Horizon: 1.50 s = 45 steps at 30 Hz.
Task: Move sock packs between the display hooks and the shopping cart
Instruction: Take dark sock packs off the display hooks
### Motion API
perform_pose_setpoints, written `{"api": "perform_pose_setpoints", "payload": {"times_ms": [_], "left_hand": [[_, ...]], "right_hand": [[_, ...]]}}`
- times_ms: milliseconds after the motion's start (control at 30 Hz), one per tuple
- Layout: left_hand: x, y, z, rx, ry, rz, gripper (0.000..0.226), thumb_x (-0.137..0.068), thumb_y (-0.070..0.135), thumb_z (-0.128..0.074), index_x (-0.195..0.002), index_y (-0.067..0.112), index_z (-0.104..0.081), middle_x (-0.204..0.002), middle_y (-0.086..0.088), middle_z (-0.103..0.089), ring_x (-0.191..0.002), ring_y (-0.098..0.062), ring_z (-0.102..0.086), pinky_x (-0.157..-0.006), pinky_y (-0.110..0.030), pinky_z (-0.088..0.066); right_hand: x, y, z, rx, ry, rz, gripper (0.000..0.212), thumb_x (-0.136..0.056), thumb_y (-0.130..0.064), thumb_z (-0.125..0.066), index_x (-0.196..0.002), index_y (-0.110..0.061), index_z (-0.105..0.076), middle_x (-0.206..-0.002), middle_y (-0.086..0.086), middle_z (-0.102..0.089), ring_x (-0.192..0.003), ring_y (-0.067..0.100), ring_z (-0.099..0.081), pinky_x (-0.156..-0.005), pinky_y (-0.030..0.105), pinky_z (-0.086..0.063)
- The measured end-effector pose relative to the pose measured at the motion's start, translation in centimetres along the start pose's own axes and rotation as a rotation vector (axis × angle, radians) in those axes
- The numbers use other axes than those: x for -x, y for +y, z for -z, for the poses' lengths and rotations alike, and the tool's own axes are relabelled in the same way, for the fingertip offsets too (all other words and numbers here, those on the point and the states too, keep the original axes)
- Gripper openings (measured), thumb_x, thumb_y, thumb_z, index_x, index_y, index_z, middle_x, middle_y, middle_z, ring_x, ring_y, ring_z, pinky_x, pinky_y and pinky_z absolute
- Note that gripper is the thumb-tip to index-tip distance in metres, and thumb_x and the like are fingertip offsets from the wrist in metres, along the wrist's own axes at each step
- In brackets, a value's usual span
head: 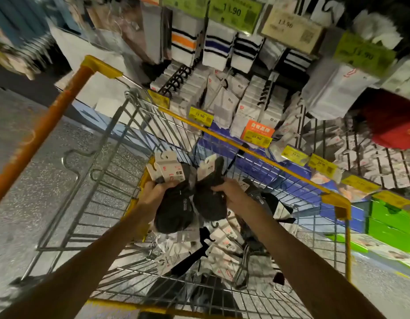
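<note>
— Above the shopping cart, centre of the frame: what do the hands hold?
— Well, the left hand clutches one dark sock pack near its card header; the right hand clutches a second dark pack just beside it. More loose packs lie in the basket below; display hooks sit upper middle.

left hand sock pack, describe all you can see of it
The sock pack is dark knit under a white card header with a hook tab, printed red and black. It tilts left, header up, above the cart. The left hand grips it below the header; the other pack, in the right hand, seems to touch it.
</note>
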<state>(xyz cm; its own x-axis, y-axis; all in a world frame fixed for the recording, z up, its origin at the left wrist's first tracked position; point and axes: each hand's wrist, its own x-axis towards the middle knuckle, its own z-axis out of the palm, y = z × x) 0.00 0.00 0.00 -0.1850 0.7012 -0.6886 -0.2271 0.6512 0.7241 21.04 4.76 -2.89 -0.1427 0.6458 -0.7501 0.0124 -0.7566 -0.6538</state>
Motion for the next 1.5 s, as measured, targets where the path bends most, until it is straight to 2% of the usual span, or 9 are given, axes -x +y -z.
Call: {"api": "perform_pose_setpoints", "payload": {"times_ms": [200,400,567,633,733,867,1067,1233,1500], "left_hand": [[4.7,8.1,-0.3,-0.069,-0.088,-0.067,0.037,-0.074,0.017,-0.077,-0.110,0.017,-0.070,-0.105,-0.010,-0.075,-0.097,-0.030,-0.070,-0.088,-0.042,-0.056],[10.4,17.6,-3.4,-0.044,-0.156,-0.151,0.020,-0.088,-0.007,-0.058,-0.087,0.011,-0.066,-0.070,0.004,-0.074,-0.054,-0.012,-0.069,-0.046,-0.020,-0.053],[16.2,24.3,-4.7,-0.167,-0.249,-0.297,0.012,-0.090,0.002,-0.062,-0.081,0.008,-0.067,-0.078,-0.011,-0.073,-0.064,-0.020,-0.069,-0.059,-0.024,-0.055],[18.1,26.5,-5.1,-0.193,-0.320,-0.367,0.006,-0.086,0.007,-0.066,-0.086,0.011,-0.070,-0.083,-0.007,-0.075,-0.073,-0.017,-0.072,-0.071,-0.028,-0.058],[20.4,29.3,-5.3,-0.250,-0.359,-0.407,0.021,-0.084,0.018,-0.070,-0.104,0.014,-0.070,-0.103,-0.005,-0.075,-0.101,-0.023,-0.070,-0.098,-0.042,-0.052],[22.8,31.4,-5.7,-0.326,-0.418,-0.490,0.022,-0.092,0.024,-0.065,-0.107,0.009,-0.068,-0.104,-0.007,-0.074,-0.101,-0.021,-0.069,-0.092,-0.037,-0.054],[26.4,34.2,-7.3,-0.294,-0.484,-0.557,0.011,-0.097,0.023,-0.059,-0.093,0.021,-0.070,-0.076,0.015,-0.075,-0.079,-0.001,-0.070,-0.060,-0.011,-0.051],[28.5,37.9,-8.0,-0.293,-0.477,-0.615,0.023,-0.092,0.042,-0.062,-0.099,0.024,-0.074,-0.100,0.003,-0.077,-0.096,-0.012,-0.071,-0.079,-0.022,-0.054],[31.6,42.2,-9.6,-0.203,-0.532,-0.745,0.022,-0.087,0.028,-0.071,-0.108,0.022,-0.072,-0.094,0.014,-0.076,-0.087,0.002,-0.070,-0.067,-0.011,-0.054]], "right_hand": [[9.0,-6.6,1.4,-0.204,-0.086,0.100,0.046,-0.083,0.016,-0.053,-0.111,-0.019,-0.063,-0.098,0.001,-0.074,-0.087,0.019,-0.070,-0.072,0.033,-0.054],[18.6,-14.1,0.0,-0.378,-0.187,0.255,0.027,-0.079,0.004,-0.053,-0.093,-0.008,-0.072,-0.082,0.006,-0.074,-0.073,0.020,-0.072,-0.065,0.027,-0.059],[25.2,-20.5,-1.6,-0.168,-0.203,0.326,0.011,-0.079,-0.015,-0.060,-0.089,-0.012,-0.061,-0.070,-0.004,-0.067,-0.060,0.008,-0.064,-0.056,0.022,-0.046],[27.3,-22.8,-2.4,-0.171,-0.173,0.359,0.020,-0.082,0.001,-0.048,-0.094,-0.009,-0.061,-0.076,0.002,-0.069,-0.062,0.012,-0.064,-0.055,0.024,-0.048],[30.0,-25.6,-2.6,-0.123,-0.201,0.406,0.022,-0.093,-0.003,-0.048,-0.110,-0.009,-0.061,-0.103,0.013,-0.064,-0.084,0.023,-0.064,-0.070,0.027,-0.052],[32.1,-27.7,-2.6,-0.079,-0.154,0.466,0.048,-0.085,-0.038,-0.070,-0.129,-0.020,-0.061,-0.122,0.003,-0.069,-0.115,0.022,-0.063,-0.103,0.042,-0.047],[34.4,-28.8,-2.3,-0.118,-0.033,0.567,0.056,-0.077,-0.037,-0.077,-0.128,-0.019,-0.061,-0.118,0.003,-0.070,-0.109,0.021,-0.067,-0.092,0.039,-0.053],[36.8,-31.2,-1.7,-0.117,0.030,0.642,0.068,-0.068,-0.043,-0.084,-0.127,-0.019,-0.059,-0.117,0.004,-0.071,-0.107,0.023,-0.068,-0.099,0.048,-0.050],[41.2,-36.1,-1.9,-0.030,0.038,0.801,0.048,-0.082,-0.036,-0.075,-0.126,-0.025,-0.059,-0.115,-0.003,-0.072,-0.105,0.016,-0.069,-0.095,0.038,-0.053]]}}
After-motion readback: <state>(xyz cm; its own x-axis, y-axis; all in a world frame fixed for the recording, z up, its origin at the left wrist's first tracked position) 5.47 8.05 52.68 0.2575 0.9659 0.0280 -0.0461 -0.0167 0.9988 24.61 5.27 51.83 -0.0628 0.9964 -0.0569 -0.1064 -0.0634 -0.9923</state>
